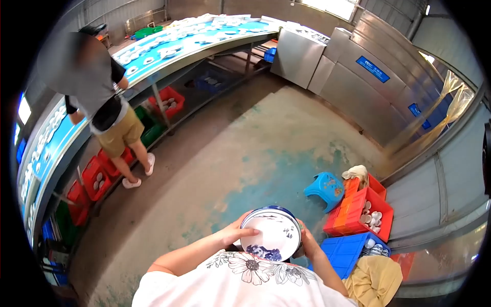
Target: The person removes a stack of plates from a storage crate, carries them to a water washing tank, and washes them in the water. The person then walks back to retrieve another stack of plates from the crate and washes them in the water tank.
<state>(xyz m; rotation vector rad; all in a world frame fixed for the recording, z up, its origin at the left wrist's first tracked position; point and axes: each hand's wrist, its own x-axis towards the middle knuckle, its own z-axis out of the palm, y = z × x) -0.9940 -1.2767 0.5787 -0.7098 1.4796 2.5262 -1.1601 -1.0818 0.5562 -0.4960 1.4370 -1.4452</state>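
Observation:
A white bowl with blue painted patterns and a dark blue rim (271,235) is held in front of my chest, its round white side facing up toward me. My left hand (240,231) grips its left edge, with the thumb lying over the white surface. On the right edge my right hand (307,241) is wrapped round the side, and most of its fingers are hidden. More blue edge shows behind the top rim; whether several bowls are stacked I cannot tell.
A co-worker (105,87) stands at a curved blue conveyor (176,57) bearing many white dishes. Red crates (94,176) sit beneath it. Right are a blue stool (327,188), a red crate (353,215), a blue crate (345,253) and a steel machine (368,82).

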